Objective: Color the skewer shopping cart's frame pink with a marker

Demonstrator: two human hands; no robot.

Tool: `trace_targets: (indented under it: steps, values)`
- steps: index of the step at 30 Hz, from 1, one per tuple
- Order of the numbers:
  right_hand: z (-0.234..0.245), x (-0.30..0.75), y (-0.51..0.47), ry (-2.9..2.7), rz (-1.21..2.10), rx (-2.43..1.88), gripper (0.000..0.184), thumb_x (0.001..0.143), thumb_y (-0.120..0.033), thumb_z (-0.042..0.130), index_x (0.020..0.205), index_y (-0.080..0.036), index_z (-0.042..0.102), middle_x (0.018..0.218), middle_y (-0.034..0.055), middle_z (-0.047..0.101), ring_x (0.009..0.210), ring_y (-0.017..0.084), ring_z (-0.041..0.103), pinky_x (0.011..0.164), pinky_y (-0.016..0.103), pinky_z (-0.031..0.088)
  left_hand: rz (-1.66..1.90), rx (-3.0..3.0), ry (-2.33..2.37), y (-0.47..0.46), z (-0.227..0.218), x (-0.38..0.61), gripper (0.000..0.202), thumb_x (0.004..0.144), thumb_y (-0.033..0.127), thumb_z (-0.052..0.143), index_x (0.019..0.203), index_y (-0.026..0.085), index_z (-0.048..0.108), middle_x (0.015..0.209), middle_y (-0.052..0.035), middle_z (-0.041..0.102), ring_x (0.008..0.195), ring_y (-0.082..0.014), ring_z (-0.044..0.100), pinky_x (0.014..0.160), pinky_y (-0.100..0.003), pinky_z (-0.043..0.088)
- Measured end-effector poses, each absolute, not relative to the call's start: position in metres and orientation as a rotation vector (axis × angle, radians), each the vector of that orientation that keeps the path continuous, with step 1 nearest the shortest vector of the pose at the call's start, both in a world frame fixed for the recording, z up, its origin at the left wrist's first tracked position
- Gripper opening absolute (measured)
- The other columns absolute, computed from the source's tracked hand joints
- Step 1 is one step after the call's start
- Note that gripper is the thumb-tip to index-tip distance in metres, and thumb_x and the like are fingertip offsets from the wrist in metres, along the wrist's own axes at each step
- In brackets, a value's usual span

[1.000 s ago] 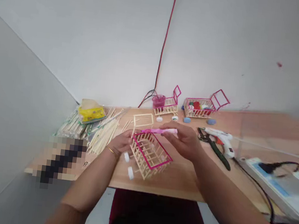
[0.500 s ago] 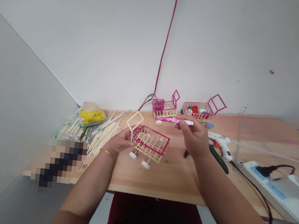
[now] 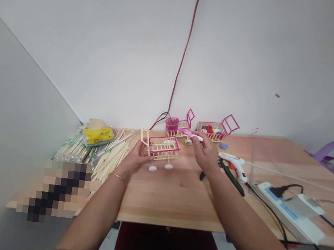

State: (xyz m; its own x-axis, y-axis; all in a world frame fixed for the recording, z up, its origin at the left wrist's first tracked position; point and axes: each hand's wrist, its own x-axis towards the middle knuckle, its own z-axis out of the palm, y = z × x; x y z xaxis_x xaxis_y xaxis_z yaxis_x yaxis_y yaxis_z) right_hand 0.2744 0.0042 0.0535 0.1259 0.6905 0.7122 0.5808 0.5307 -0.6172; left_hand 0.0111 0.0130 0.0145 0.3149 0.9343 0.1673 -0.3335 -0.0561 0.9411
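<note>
My left hand (image 3: pixel 137 155) is closed around the handle end of a miniature shopping cart (image 3: pixel 163 152) built from thin wooden sticks. Its top rim is painted magenta, while the handle and lower bars are bare wood; white round wheels show underneath. In my right hand (image 3: pixel 205 152) is a slim pink and white paintbrush (image 3: pixel 188 133), pinched between thumb and fingers. The brush's pink end points left, just behind the cart and close to the paint cup. A plastic cup of magenta paint (image 3: pixel 172 124) stands at the back by a second small cart (image 3: pixel 185 124).
A third cart (image 3: pixel 213 131) holds colourful pieces. To the right lie a white glue gun (image 3: pixel 239 169), green-handled pliers (image 3: pixel 233 180) and a power strip (image 3: pixel 288 213) with cables. Wooden sticks (image 3: pixel 111 156) and a yellow packet (image 3: pixel 98 134) are on the left.
The held cart has been turned to a more level, side-on pose. My right hand has moved slightly left and lower, with the brush now angled down to the right. The camera view has shifted.
</note>
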Motion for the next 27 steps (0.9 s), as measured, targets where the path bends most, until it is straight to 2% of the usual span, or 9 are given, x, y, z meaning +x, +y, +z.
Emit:
trace_targets:
  steps: [5, 10, 11, 13, 17, 27]
  values:
    - [0.088, 0.264, 0.015, -1.584, -0.056, -1.137, 0.024, 0.092, -0.039, 0.053, 0.098, -0.019, 0.065, 0.09, 0.0057, 0.07, 0.074, 0.018, 0.062, 0.073, 0.03, 0.047, 1.169, 1.211, 0.662, 0.013, 0.016, 0.012, 0.069, 0.064, 0.015, 0.081, 0.124, 0.022, 0.049, 0.133, -0.0083, 0.054, 0.11, -0.0216, 0.062, 0.098, -0.037, 0.048]
    - [0.116, 0.25, 0.056, -1.969, -0.184, -1.398, 0.027, 0.095, -0.033, 0.046, 0.106, -0.019, 0.065, 0.095, 0.0077, 0.072, 0.093, 0.023, 0.061, 0.083, 0.032, 0.042, 1.139, 1.172, 0.608, 0.011, 0.018, 0.011, 0.068, 0.064, 0.013, 0.081, 0.125, 0.021, 0.051, 0.138, -0.01, 0.053, 0.119, -0.0255, 0.057, 0.103, -0.038, 0.045]
    - [0.118, 0.248, 0.065, -2.072, -0.222, -1.515, 0.029, 0.096, -0.033, 0.043, 0.111, -0.019, 0.064, 0.097, 0.0084, 0.072, 0.096, 0.025, 0.06, 0.084, 0.033, 0.041, 1.113, 1.156, 0.598, 0.01, 0.019, 0.01, 0.068, 0.064, 0.013, 0.081, 0.126, 0.021, 0.052, 0.138, -0.0107, 0.053, 0.121, -0.0264, 0.056, 0.104, -0.039, 0.044]
    - [0.119, 0.242, 0.081, -2.142, -0.232, -1.585, 0.029, 0.095, -0.032, 0.044, 0.106, -0.017, 0.067, 0.09, 0.0108, 0.073, 0.092, 0.027, 0.06, 0.082, 0.034, 0.04, 1.051, 1.124, 0.58, 0.009, 0.02, 0.009, 0.068, 0.064, 0.013, 0.081, 0.125, 0.02, 0.053, 0.134, -0.0122, 0.056, 0.121, -0.0283, 0.057, 0.105, -0.042, 0.043]
    - [0.118, 0.231, 0.098, -2.235, -0.244, -1.644, 0.029, 0.094, -0.028, 0.045, 0.104, -0.014, 0.068, 0.094, 0.0151, 0.073, 0.095, 0.028, 0.059, 0.08, 0.034, 0.04, 1.008, 1.096, 0.555, 0.008, 0.019, 0.008, 0.064, 0.064, 0.012, 0.081, 0.122, 0.019, 0.056, 0.126, -0.0132, 0.062, 0.118, -0.0302, 0.059, 0.104, -0.045, 0.044]
    - [0.119, 0.216, 0.104, -2.289, -0.205, -1.752, 0.031, 0.094, -0.027, 0.043, 0.105, -0.013, 0.069, 0.101, 0.0165, 0.072, 0.097, 0.027, 0.062, 0.076, 0.031, 0.041, 0.98, 1.092, 0.536, 0.013, 0.01, 0.005, 0.064, 0.067, 0.011, 0.078, 0.126, 0.021, 0.055, 0.126, -0.0124, 0.063, 0.114, -0.0275, 0.061, 0.097, -0.04, 0.049]
